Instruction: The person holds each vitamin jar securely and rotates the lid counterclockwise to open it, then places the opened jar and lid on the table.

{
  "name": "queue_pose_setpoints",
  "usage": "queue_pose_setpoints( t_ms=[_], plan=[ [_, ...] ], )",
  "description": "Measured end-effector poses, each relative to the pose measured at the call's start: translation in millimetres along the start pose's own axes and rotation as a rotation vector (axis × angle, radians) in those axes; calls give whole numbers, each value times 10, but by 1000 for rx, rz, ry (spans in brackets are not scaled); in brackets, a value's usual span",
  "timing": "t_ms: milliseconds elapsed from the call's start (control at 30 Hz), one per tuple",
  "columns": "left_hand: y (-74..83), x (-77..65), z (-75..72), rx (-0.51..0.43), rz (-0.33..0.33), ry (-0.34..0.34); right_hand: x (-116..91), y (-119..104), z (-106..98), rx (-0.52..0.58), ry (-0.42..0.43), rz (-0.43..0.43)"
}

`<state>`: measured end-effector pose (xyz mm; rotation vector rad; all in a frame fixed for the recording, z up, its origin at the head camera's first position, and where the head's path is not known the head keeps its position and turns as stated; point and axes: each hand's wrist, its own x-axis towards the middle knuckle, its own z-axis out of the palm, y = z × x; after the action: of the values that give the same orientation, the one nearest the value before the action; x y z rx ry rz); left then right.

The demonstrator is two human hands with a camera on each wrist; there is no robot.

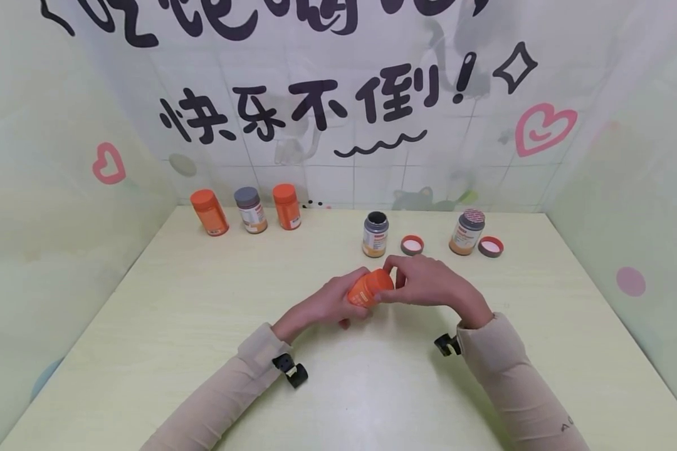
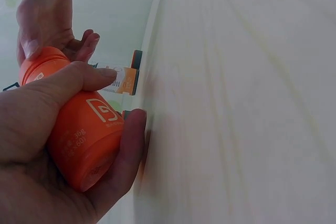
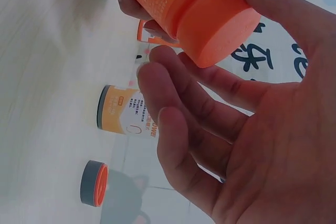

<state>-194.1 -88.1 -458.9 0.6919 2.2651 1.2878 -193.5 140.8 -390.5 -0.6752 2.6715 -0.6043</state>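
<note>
My left hand [image 1: 335, 299] grips a small orange bottle [image 2: 86, 135] round its body, thumb along one side and fingers curled under it. The bottle is tilted, its capped end toward my right hand [image 1: 431, 282]. An orange screw cap [image 3: 223, 27] is on the bottle. The right thumb and fingertips pinch this cap from opposite sides, the other fingers loosely bent beside it. Just behind the hands stands an uncapped grey bottle [image 1: 375, 237] with a dark mouth. A grey cap with an orange inside [image 1: 412, 245] lies upturned next to it.
At the back right, another grey bottle [image 1: 467, 233] has a patterned seal across its mouth, with an upturned cap [image 1: 491, 246] beside it. Along the back left stand an orange bottle [image 1: 210, 213], a capped grey bottle [image 1: 251, 211] and a second orange bottle [image 1: 287, 207]. A printed cloth wall [image 1: 316, 181] borders the table.
</note>
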Motion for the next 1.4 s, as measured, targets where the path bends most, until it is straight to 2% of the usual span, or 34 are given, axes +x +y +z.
queue_pose_setpoints(
  t_ms=[300, 633, 767, 900, 1200, 1400],
  plan=[
    [-10, 4, -3, 13, 6, -3, 18, 6, 37, 55, 1, 50],
    [9, -16, 1, -3, 5, -6, -2, -20, 18, 45, 5, -22],
    [17, -24, 2, 4, 1, -5, -3, -27, 31, 69, 10, 20],
    [16, -27, 0, 10, -3, -3, 4, -29, 49, 41, 15, 58],
    [9, -17, 2, 22, 0, -2, 0, -40, 28, 24, 13, 20],
    [11, -24, 6, 23, -2, 0, 2, -24, 46, 33, 11, 63]
  ],
)
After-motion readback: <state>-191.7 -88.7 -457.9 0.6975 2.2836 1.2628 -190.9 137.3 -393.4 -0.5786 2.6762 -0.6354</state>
